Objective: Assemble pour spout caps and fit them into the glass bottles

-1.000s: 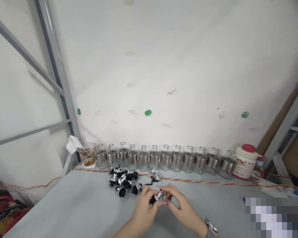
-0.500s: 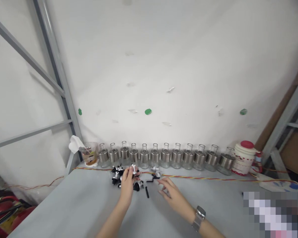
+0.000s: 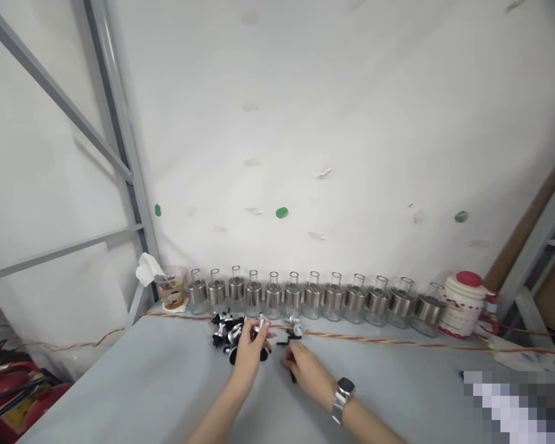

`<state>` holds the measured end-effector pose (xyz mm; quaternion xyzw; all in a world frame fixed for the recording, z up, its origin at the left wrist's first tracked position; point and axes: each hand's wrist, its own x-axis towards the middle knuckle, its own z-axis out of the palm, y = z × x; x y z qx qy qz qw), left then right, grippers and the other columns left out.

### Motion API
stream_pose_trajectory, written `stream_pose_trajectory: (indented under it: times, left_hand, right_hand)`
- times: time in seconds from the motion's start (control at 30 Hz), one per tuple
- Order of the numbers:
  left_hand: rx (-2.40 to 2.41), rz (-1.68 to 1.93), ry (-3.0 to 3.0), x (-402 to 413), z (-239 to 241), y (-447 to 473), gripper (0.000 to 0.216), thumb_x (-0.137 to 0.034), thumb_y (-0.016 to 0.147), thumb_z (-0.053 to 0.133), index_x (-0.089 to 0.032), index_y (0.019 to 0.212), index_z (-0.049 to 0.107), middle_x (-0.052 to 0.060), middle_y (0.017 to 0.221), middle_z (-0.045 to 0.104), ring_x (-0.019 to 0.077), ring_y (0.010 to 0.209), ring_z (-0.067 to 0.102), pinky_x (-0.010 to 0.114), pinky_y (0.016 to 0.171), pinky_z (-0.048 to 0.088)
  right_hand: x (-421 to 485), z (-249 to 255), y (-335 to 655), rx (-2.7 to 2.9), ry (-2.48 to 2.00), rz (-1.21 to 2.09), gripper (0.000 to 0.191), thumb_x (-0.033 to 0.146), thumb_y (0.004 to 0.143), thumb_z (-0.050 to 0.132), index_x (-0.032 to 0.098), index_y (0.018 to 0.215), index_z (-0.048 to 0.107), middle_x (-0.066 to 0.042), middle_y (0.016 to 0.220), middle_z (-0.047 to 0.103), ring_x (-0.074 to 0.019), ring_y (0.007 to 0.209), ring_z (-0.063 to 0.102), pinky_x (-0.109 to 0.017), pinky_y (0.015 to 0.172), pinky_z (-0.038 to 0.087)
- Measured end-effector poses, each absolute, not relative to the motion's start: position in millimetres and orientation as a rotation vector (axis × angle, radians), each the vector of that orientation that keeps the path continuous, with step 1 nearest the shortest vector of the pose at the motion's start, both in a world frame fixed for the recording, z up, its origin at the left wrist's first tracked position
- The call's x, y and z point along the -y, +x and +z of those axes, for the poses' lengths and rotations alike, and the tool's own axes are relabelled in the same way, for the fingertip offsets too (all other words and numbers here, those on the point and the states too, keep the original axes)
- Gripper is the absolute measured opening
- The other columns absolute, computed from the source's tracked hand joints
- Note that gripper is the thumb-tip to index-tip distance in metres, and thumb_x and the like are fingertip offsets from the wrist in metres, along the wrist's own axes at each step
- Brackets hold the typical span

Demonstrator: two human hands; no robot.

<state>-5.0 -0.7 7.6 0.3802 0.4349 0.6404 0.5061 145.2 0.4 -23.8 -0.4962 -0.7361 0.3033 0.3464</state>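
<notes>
My left hand [image 3: 248,351] is closed around a silver-and-black bottle pourer [image 3: 261,320] whose metal top sticks up past the fingers. More silver-and-black pourers [image 3: 222,330] lie piled beside and behind this hand. To the right, my right hand [image 3: 309,371] is low over the table with its fingers pinched together. A small black stick [image 3: 293,377] shows under those fingers; its upper part is hidden. Just beyond the fingertips lie other black pieces [image 3: 284,342] and a silver part [image 3: 298,330].
Several glass bottles with metal sleeves [image 3: 314,299] stand in a row along the wall. A drink cup [image 3: 172,293] is at the left end, a cream jug with a red lid [image 3: 463,305] at the right. A twisted red-yellow wire [image 3: 374,339] crosses the grey table [image 3: 134,382].
My right hand has moved left and down to the black stick, its fingers closing from a spread pose. The left hand stays by the pile with the pourer. The view has shifted slightly.
</notes>
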Motion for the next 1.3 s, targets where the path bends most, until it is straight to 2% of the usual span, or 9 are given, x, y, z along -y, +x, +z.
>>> stream_pose_trajectory:
  times: [0.1, 0.23, 0.33, 0.53, 0.63, 0.77, 0.9, 1.1, 1.3]
  left_hand:
    - [-0.981, 1.472, 0.904, 5, 10, 2, 0.044, -0.053, 0.059, 0.065, -0.017, 0.080, 0.054, 0.002, 0.073, 0.062, 0.0152, 0.060, 0.060, 0.023, 0.049, 0.041]
    - [-1.005, 1.239, 0.723, 7, 3, 20, 0.055, -0.067, 0.052, 0.058, -0.014, 0.066, 0.054, -0.004, 0.048, 0.051, 0.0099, 0.037, 0.050, 0.020, 0.034, 0.030]
    - [-1.040, 1.134, 0.678, 10, -6, 33, 0.055, -0.069, 0.049, 0.059, -0.016, 0.058, 0.049, -0.008, 0.039, 0.044, 0.0078, 0.029, 0.043, 0.018, 0.029, 0.024]
    - [-1.000, 1.076, 0.751, 27, -9, 47, 0.051, -0.043, 0.037, 0.080, -0.019, 0.062, 0.043, -0.010, 0.042, 0.050, 0.0097, 0.036, 0.053, 0.019, 0.037, 0.040]
    - [-0.903, 1.018, 0.695, 41, 0, 49, 0.048, -0.035, 0.042, 0.082, -0.018, 0.067, 0.045, 0.000, 0.061, 0.065, 0.0182, 0.059, 0.066, 0.025, 0.056, 0.050]
    - [-0.826, 0.961, 0.621, 52, 11, 49, 0.039, -0.027, 0.052, 0.079, -0.016, 0.071, 0.048, 0.010, 0.079, 0.069, 0.0221, 0.077, 0.067, 0.026, 0.069, 0.050]
    - [-0.796, 0.989, 0.593, 49, 10, 45, 0.032, -0.023, 0.058, 0.077, -0.015, 0.077, 0.051, 0.007, 0.077, 0.069, 0.0174, 0.072, 0.067, 0.023, 0.068, 0.051]
    - [-0.854, 1.022, 0.654, 43, 8, 41, 0.038, -0.022, 0.050, 0.081, -0.016, 0.068, 0.048, 0.003, 0.061, 0.066, 0.0131, 0.054, 0.064, 0.019, 0.052, 0.050]
    - [-0.861, 0.952, 0.754, 44, 10, 42, 0.041, -0.026, 0.051, 0.079, -0.017, 0.067, 0.043, 0.004, 0.064, 0.067, 0.0143, 0.058, 0.065, 0.020, 0.055, 0.050]
  right_hand:
    - [2, -28, 170, 1.756, -1.282, 0.869, 0.009, 0.023, 0.067, 0.055, 0.021, 0.062, 0.049, 0.002, 0.060, 0.053, -0.0162, 0.060, 0.049, -0.028, 0.060, 0.036]
    - [-2, -25, 199, 1.502, -1.238, 0.999, 0.030, 0.046, 0.067, 0.055, 0.022, 0.058, 0.041, 0.007, 0.047, 0.041, -0.0122, 0.045, 0.042, -0.025, 0.046, 0.034]
    - [-4, -16, 210, 1.364, -1.173, 1.100, 0.036, 0.054, 0.064, 0.057, 0.022, 0.060, 0.041, 0.005, 0.051, 0.046, -0.0114, 0.043, 0.045, -0.025, 0.044, 0.037]
    - [6, 1, 204, 0.992, -0.893, 1.312, 0.031, 0.038, 0.058, 0.072, 0.019, 0.072, 0.051, 0.002, 0.063, 0.056, -0.0140, 0.056, 0.055, -0.031, 0.060, 0.045]
    - [12, 2, 192, 1.044, -0.886, 1.169, 0.032, 0.035, 0.061, 0.071, 0.020, 0.079, 0.050, 0.003, 0.062, 0.055, -0.0139, 0.055, 0.054, -0.029, 0.057, 0.044]
    - [19, -5, 179, 1.152, -0.910, 0.959, 0.028, 0.037, 0.070, 0.064, 0.021, 0.087, 0.049, 0.003, 0.065, 0.054, -0.0150, 0.063, 0.054, -0.028, 0.062, 0.044]
    - [26, -8, 174, 1.268, -0.934, 0.910, 0.020, 0.033, 0.075, 0.058, 0.021, 0.089, 0.049, 0.000, 0.073, 0.055, -0.0160, 0.072, 0.055, -0.029, 0.069, 0.044]
    - [30, 0, 176, 1.329, -0.915, 0.940, 0.016, 0.034, 0.075, 0.059, 0.020, 0.081, 0.053, -0.002, 0.075, 0.058, -0.0177, 0.075, 0.056, -0.031, 0.071, 0.045]
    - [30, 0, 178, 1.361, -0.932, 0.954, 0.017, 0.035, 0.074, 0.059, 0.020, 0.081, 0.056, -0.003, 0.077, 0.059, -0.0184, 0.077, 0.057, -0.031, 0.074, 0.045]
